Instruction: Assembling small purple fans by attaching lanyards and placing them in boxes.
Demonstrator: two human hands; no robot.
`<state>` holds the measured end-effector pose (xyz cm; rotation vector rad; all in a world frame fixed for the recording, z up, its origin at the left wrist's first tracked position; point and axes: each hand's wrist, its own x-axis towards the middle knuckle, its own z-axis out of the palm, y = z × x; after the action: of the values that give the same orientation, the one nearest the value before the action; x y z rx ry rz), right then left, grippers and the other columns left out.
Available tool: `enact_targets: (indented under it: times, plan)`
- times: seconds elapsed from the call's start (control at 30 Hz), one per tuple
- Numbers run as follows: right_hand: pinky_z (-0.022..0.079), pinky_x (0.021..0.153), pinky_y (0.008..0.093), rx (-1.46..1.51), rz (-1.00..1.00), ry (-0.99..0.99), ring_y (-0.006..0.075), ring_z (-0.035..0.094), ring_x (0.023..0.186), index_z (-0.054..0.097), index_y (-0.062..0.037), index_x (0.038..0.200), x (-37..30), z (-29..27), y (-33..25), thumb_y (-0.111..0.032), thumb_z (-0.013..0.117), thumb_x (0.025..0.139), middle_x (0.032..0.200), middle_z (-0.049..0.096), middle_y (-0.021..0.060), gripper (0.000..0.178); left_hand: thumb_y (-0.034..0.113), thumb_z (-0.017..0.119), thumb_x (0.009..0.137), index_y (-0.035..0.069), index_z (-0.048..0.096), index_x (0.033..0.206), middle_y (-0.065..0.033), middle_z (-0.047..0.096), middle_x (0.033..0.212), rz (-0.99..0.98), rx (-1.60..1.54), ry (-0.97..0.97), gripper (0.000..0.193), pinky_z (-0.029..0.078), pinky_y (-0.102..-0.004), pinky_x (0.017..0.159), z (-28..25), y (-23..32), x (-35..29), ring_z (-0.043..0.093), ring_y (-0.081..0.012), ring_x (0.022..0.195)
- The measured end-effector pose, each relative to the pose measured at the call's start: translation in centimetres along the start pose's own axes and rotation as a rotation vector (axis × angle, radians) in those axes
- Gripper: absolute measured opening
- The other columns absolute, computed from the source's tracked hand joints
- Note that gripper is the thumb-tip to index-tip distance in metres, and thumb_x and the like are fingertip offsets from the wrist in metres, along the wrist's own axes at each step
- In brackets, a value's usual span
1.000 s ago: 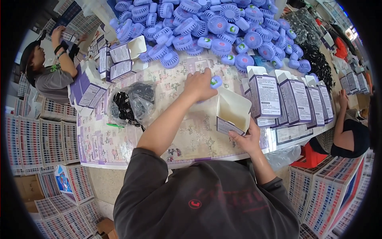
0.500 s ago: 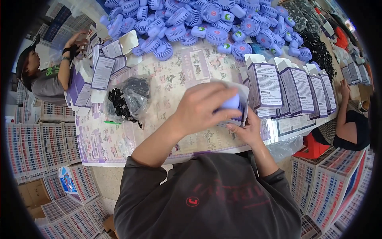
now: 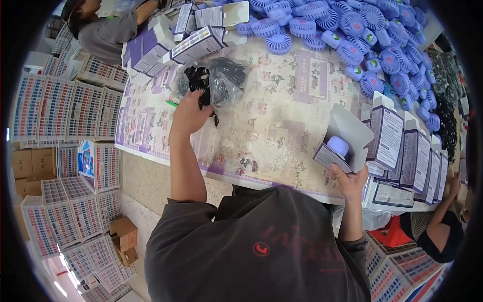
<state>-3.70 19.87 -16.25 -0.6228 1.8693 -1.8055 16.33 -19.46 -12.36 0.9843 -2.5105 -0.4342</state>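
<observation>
My right hand (image 3: 352, 182) grips a white and purple carton (image 3: 360, 143) by its lower side. The carton's top stands open, and a lilac handheld fan (image 3: 338, 146) sits inside with its rounded end showing. On the left, my left hand (image 3: 190, 115) is at a bunch of black cables (image 3: 197, 79), its fingers closing around some of them. How many it holds is hidden. The cables lie on a clear plastic bag (image 3: 226, 88) holding more dark cables.
Lilac fans (image 3: 362, 30) are heaped at the far side of the table (image 3: 261, 136). Filled cartons (image 3: 387, 136) stand in a row at right; more cartons (image 3: 151, 48) lie at far left near a co-worker (image 3: 108, 38). Another person's arm (image 3: 443, 221) shows at right. Stacked trays (image 3: 65, 110) line the left.
My left hand has left the carton and reached across to the black cables. My right hand keeps the carton, now at the right and tilted, with the fan inside. The view has turned left.
</observation>
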Motion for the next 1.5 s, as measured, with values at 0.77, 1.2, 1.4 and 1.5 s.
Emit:
enact_targets:
  times: [0.77,1.2,1.4,1.5]
  plan:
    - [0.047,0.082,0.0311,-0.273,-0.232,0.016,0.0225,0.057,0.091,0.057,0.0042,0.114,-0.2,0.5,-0.7,-0.023,0.089,0.064,0.101,0.059,0.0132,0.065,-0.001,0.064,0.081,-0.003,0.065,0.101,-0.0102,0.063,0.095,0.904,-0.584,-0.457,0.02,0.046,-0.0319,0.081,-2.0,22.5,-0.1,0.059,-0.023,0.089]
    - [0.048,0.081,0.0359,-0.294,-0.322,0.017,0.0267,0.059,0.093,0.056,0.0011,0.119,0.2,0.8,-0.3,-0.026,0.089,0.064,0.105,0.061,0.0138,0.069,0.032,0.072,0.075,0.002,0.064,0.09,-0.011,0.062,0.095,1.182,0.102,-0.842,0.034,0.045,-0.035,0.082,1.2,27.4,-2.2,0.06,-0.0257,0.092]
    - [0.048,0.084,0.0377,-0.231,-0.203,0.005,0.0307,0.059,0.098,0.056,0.0006,0.122,-0.2,-0.9,-1.7,-0.022,0.086,0.066,0.108,0.061,0.0156,0.067,0.027,0.089,0.061,0.003,0.06,0.095,-0.0076,0.059,0.089,0.833,-0.701,-0.137,0.051,0.047,-0.0333,0.074,2.9,24.4,-1.2,0.059,-0.0199,0.084]
    - [0.048,0.085,0.0381,-0.339,-0.245,-0.001,0.0324,0.059,0.1,0.057,0.0005,0.122,-0.6,-1.5,-2.2,-0.02,0.084,0.068,0.108,0.061,0.016,0.064,0.027,0.093,0.057,0.002,0.055,0.112,-0.0135,0.064,0.101,0.559,-0.861,-0.429,0.071,0.051,-0.0366,0.078,7.9,22.0,-4.8,0.064,-0.0254,0.092]
